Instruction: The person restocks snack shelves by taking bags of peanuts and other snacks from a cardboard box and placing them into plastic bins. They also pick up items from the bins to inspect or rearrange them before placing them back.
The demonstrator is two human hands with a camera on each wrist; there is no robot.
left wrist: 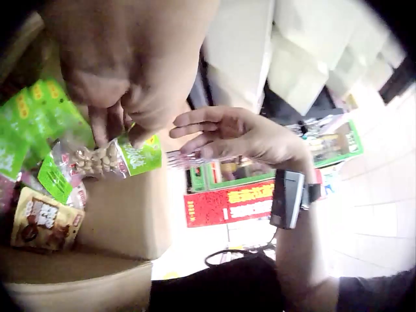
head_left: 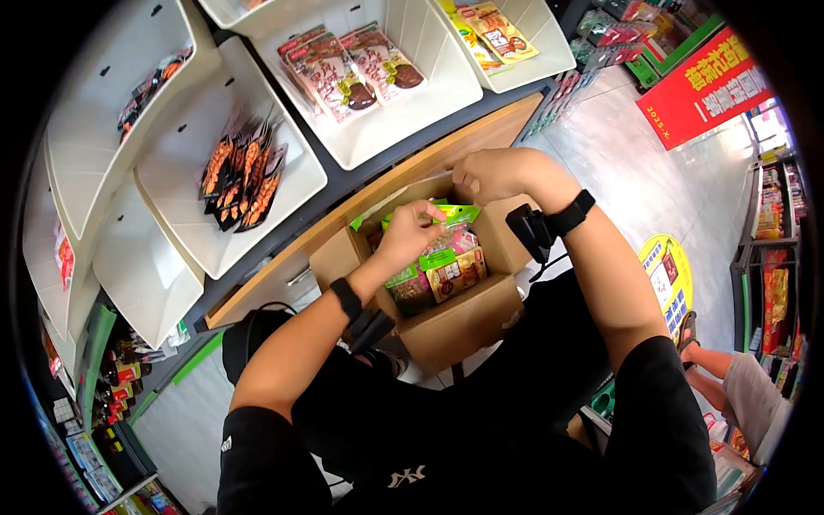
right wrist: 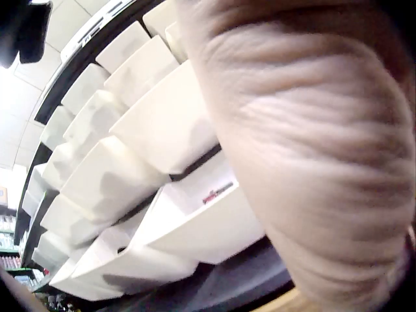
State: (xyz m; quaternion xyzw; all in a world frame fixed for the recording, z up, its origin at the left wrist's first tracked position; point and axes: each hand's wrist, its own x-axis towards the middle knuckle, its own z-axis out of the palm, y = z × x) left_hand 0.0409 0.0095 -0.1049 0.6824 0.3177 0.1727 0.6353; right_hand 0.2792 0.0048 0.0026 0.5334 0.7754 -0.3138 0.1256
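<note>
An open cardboard box point(head_left: 459, 322) between my knees holds several snack packets in green, pink and brown. My left hand point(head_left: 403, 236) reaches down into it. In the left wrist view, its fingers pinch a clear packet of nuts point(left wrist: 97, 160) by the green-labelled end. A brown snack pouch point(head_left: 457, 273) lies near the front of the box. Over the box's far right side, my right hand point(head_left: 502, 174) is raised with loosely bent fingers. The left wrist view shows that right hand point(left wrist: 237, 138) apart from the packet, holding nothing. Its wrist point(right wrist: 312, 149) fills much of the right wrist view.
White display bins point(head_left: 378, 129) stand along the wooden-edged shelf point(head_left: 360, 206) beyond the box. Some hold packets point(head_left: 245, 176). A red sign point(head_left: 708, 86) is at the far right. Another person's leg point(head_left: 712, 378) shows at the right edge, near a yellow floor sticker point(head_left: 669, 275).
</note>
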